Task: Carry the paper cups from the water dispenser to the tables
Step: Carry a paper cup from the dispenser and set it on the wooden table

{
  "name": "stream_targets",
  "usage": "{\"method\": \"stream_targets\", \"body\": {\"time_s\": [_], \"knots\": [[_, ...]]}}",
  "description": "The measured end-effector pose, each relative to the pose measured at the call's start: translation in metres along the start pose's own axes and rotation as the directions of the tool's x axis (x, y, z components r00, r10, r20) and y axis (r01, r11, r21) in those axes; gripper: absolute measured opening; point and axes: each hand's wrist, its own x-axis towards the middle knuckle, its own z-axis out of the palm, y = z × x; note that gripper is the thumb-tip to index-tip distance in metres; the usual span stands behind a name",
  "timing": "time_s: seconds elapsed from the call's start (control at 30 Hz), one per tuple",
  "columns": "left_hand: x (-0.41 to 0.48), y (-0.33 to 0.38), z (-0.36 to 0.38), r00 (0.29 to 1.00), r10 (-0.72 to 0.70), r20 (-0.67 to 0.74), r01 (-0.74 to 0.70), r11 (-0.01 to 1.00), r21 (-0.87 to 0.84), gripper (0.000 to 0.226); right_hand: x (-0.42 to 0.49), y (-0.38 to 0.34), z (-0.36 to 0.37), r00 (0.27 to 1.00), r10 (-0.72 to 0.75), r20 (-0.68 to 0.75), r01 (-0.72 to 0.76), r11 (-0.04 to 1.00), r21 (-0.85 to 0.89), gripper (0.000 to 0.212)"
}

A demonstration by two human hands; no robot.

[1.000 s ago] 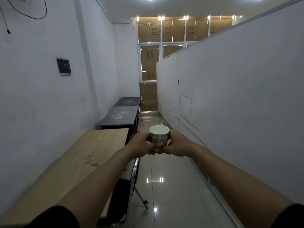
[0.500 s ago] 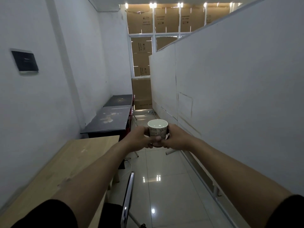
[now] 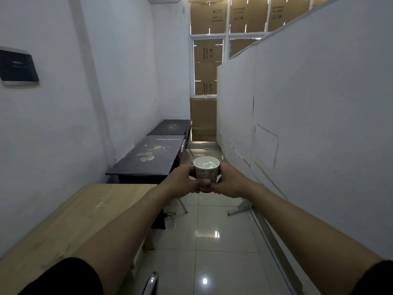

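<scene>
A white paper cup [image 3: 205, 169] with dark lettering, holding water, is upright at arm's length in front of me over the tiled aisle. My left hand [image 3: 182, 182] wraps its left side and my right hand [image 3: 229, 182] wraps its right side, fingers meeting under the base. A light wooden table [image 3: 89, 213] stands along the left wall beside my left forearm. Beyond it a dark table [image 3: 148, 158] with worn patches follows, then a second dark table [image 3: 170, 127] farther back.
A white partition wall [image 3: 308, 124] lines the right side, with a metal foot [image 3: 239, 209] jutting onto the floor. A chrome chair back [image 3: 151, 283] sits at the bottom edge. Cardboard boxes [image 3: 203, 118] block the far end. A cable [image 3: 170, 228] lies under the tables.
I have walked forward along the aisle with the cup held in both hands; the tables are closer and the wooden table now lies beside my left arm.
</scene>
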Motion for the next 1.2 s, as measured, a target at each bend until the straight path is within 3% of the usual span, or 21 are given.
{"method": "stream_targets", "body": {"time_s": [0.23, 0.37, 0.5, 0.63, 0.73, 0.97, 1.2], "knots": [[0.093, -0.056, -0.024, 0.995, -0.070, -0.077, 0.077, 0.993, 0.092, 0.040, 0.113, 0.060, -0.002, 0.996, -0.083, 0.046, 0.081, 0.996, 0.035, 0.064], [0.142, -0.101, -0.054, 0.985, -0.122, -0.125, 0.135, 0.986, 0.098, 0.031, 0.190, 0.085, 0.007, 0.991, -0.119, 0.069, 0.115, 0.992, 0.057, 0.054], [0.190, -0.144, -0.089, 0.968, -0.157, -0.194, 0.176, 0.981, 0.085, 0.045, 0.272, 0.100, 0.020, 0.974, -0.195, 0.116, 0.189, 0.980, 0.063, 0.060], [0.228, -0.181, -0.128, 0.945, -0.178, -0.276, 0.200, 0.978, 0.057, 0.024, 0.351, 0.108, 0.036, 0.959, -0.251, 0.134, 0.238, 0.966, 0.105, 0.063], [0.246, -0.201, -0.155, 0.922, -0.209, -0.327, 0.246, 0.966, 0.075, 0.024, 0.403, 0.111, 0.049, 0.942, -0.299, 0.152, 0.280, 0.950, 0.135, 0.063], [0.265, -0.258, -0.215, 0.820, -0.350, -0.453, 0.411, 0.911, 0.038, 0.023, 0.510, 0.107, 0.104, 0.893, -0.374, 0.251, 0.334, 0.924, 0.188, 0.046], [0.258, -0.312, -0.265, 0.641, -0.447, -0.624, 0.576, 0.818, 0.006, 0.031, 0.608, 0.088, 0.170, 0.738, -0.547, 0.396, 0.438, 0.834, 0.336, 0.041]]}}
